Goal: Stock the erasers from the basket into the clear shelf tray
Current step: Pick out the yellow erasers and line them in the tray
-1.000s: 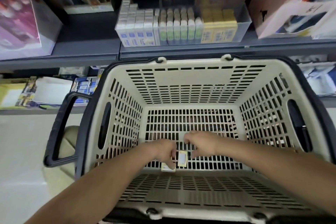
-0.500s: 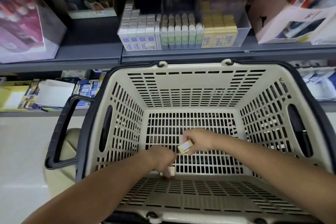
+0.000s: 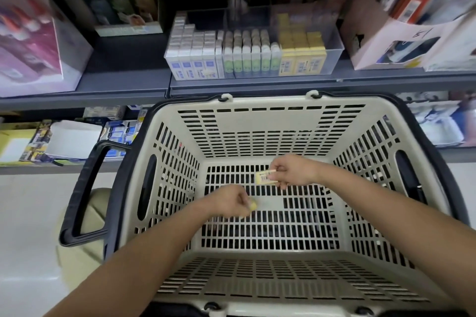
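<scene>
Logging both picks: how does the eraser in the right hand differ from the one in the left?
The right hand's eraser shows a whole barcoded face; the left hand's eraser shows only a yellow tip. The right hand holds its eraser farther into the basket than the left hand does. Both are held inside the basket.

A shop (stocked shelves (image 3: 123, 85), shopping basket (image 3: 270, 121)).

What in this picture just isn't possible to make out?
Head view: yellow eraser, mostly hidden inside the left hand.
Head view: print on the labelled eraser in the right hand, too small.
Head view: pink box at the shelf's left, blurred.
Head view: near rim of the basket, cut by the bottom edge.
</scene>
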